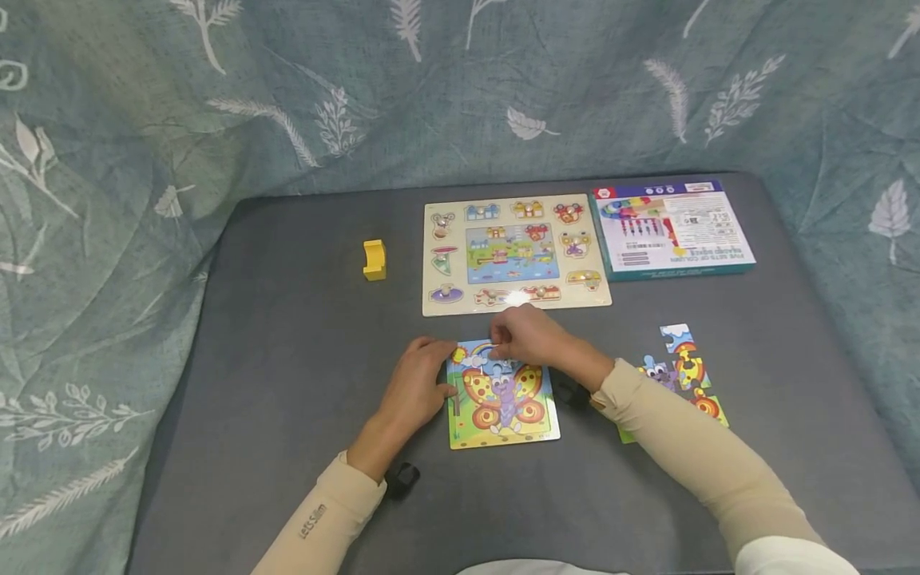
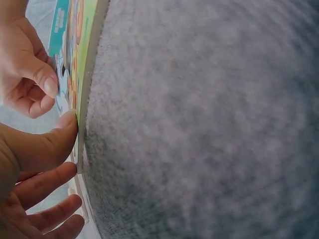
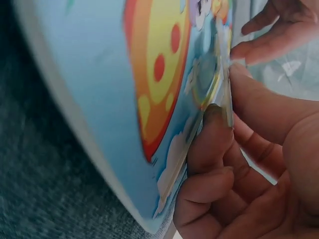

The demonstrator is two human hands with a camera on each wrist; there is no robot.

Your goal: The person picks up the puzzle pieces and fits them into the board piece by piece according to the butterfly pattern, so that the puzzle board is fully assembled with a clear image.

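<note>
The butterfly jigsaw board [image 1: 465,435] lies flat on the table in the head view, its picture largely filled in. At its upper edge my right hand [image 1: 533,335] pinches a puzzle piece [image 3: 226,87] between thumb and index finger, seen tilted up in the right wrist view. In the head view that piece is mostly hidden by the fingers. My left hand [image 1: 415,379] rests along the board's left edge, thumb and index fingertip touching it. Its other fingers are loosely extended in the left wrist view. To the right, several loose jigsaw pieces [image 1: 691,371] lie partly behind the right forearm.
Behind the jigsaw lies a wooden knob puzzle board [image 1: 453,307], beside a boxed toy [image 1: 700,231] at the back right. A yellow arch-shaped block [image 1: 374,261] stands left of them on the grey table [image 1: 302,343]. A patterned curtain [image 1: 431,96] hangs behind.
</note>
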